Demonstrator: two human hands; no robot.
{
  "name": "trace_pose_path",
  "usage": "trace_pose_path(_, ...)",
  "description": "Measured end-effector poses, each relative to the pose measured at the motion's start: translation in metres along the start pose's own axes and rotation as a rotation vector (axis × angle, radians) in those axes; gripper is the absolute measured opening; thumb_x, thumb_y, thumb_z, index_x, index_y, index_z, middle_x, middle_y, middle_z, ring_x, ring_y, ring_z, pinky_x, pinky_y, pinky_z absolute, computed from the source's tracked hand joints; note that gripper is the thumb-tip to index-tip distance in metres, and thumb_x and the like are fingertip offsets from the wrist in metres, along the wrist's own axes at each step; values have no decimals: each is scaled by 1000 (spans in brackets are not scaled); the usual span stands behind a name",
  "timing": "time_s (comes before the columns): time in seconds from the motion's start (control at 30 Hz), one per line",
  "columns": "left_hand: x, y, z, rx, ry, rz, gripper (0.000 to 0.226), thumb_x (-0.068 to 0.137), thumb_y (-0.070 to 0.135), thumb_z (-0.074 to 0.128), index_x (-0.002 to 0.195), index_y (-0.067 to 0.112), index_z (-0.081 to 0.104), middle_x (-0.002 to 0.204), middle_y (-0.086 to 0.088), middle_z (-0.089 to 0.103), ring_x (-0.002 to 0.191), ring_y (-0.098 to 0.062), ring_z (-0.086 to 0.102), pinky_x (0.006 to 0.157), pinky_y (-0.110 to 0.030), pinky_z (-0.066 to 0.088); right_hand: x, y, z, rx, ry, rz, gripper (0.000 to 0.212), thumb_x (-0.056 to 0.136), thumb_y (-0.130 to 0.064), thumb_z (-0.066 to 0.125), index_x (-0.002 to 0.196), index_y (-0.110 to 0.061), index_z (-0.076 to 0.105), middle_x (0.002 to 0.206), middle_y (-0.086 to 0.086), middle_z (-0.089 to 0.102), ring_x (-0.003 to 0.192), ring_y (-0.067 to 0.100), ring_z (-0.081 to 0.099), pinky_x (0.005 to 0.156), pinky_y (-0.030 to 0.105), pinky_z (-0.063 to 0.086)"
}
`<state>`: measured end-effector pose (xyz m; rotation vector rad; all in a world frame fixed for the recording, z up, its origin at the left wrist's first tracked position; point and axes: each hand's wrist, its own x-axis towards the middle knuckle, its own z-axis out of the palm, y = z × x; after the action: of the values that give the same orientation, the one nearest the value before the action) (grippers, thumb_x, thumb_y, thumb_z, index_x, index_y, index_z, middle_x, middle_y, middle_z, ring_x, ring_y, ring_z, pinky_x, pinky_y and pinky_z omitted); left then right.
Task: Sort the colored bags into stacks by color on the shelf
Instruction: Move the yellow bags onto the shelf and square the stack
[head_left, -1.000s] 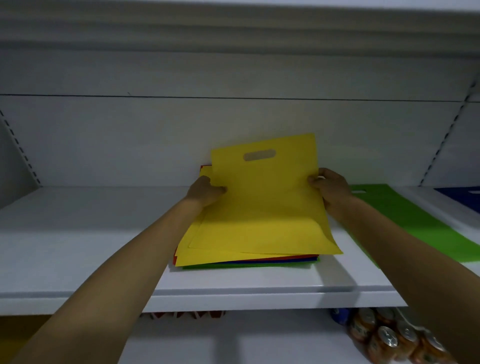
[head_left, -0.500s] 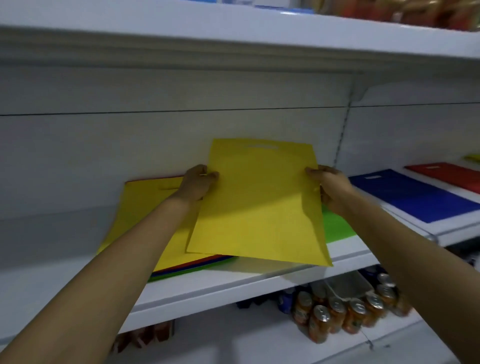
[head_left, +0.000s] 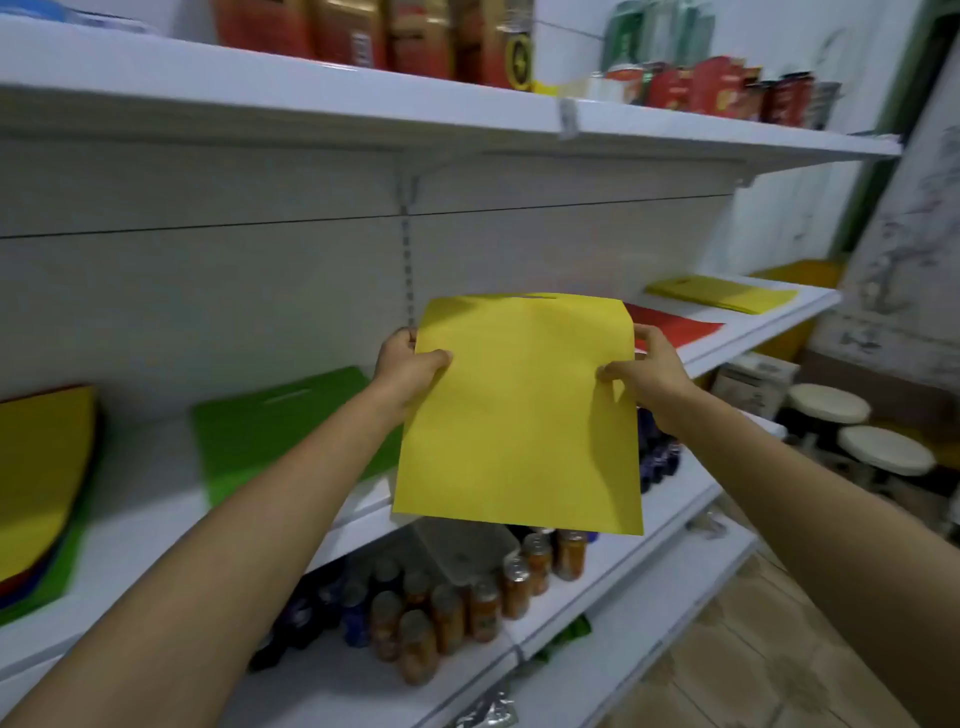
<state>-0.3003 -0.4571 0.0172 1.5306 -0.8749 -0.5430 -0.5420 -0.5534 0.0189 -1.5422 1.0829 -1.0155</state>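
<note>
L hand (head_left: 408, 364) pinches yellow bag (head_left: 519, 415) at L edge | R hand (head_left: 644, 366) pinches its R edge | bag in air, upright, in front of shelf (head_left: 156, 509) | green bag (head_left: 270, 431) flat on shelf | yellow stack (head_left: 722, 293) far R

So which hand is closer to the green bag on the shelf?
Left. The left hand pinches the yellow bag by its left edge, just right of the green bag; the right hand pinches the opposite edge, farther away.
</note>
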Motion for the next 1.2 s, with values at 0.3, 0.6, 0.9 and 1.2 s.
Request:
trace_pose_path(0.3, 9, 22, 188, -36, -321, 32, 22, 88, 9, 67, 106, 13, 54, 104, -5, 63, 93, -23, 63, 79, -37, 52, 18, 38, -174, 6, 316, 32, 53, 91, 1, 60, 138, -12, 41, 128, 7, 51, 102, 24, 54, 73, 37, 45)
trace_pose_path(0.6, 58, 21, 346, 66, -412, 132, 20, 82, 12, 71, 94, 20, 56, 106, -5, 66, 97, -25, 64, 88, -47, 53, 76, 88, -277, -81, 514, 106, 52, 91, -1, 61, 136, -17, 43, 124, 8, 55, 87, 22, 55, 63, 35, 47)
trace_pose_path(0.9, 143, 44, 502, -69, -550, 127, 26, 86, 6, 66, 110, 11, 58, 105, -4, 61, 93, -21, 60, 80, -32, 49, 180, 105, -367, -119, 687, 119, 43, 89, -3, 63, 129, -14, 49, 120, 4, 55, 99, 27, 56, 79, 44, 50)
trace_pose_path(1.2, 194, 50, 622, -215, -623, 7, 20, 90, 5, 60, 106, 17, 55, 111, -5, 62, 102, -26, 61, 92, -42, 51, 252, 143, -433, 4, 793, 244, 10, 93, -13, 61, 102, -9, 62, 94, 9, 65, 78, 25, 61, 73, 40, 52)
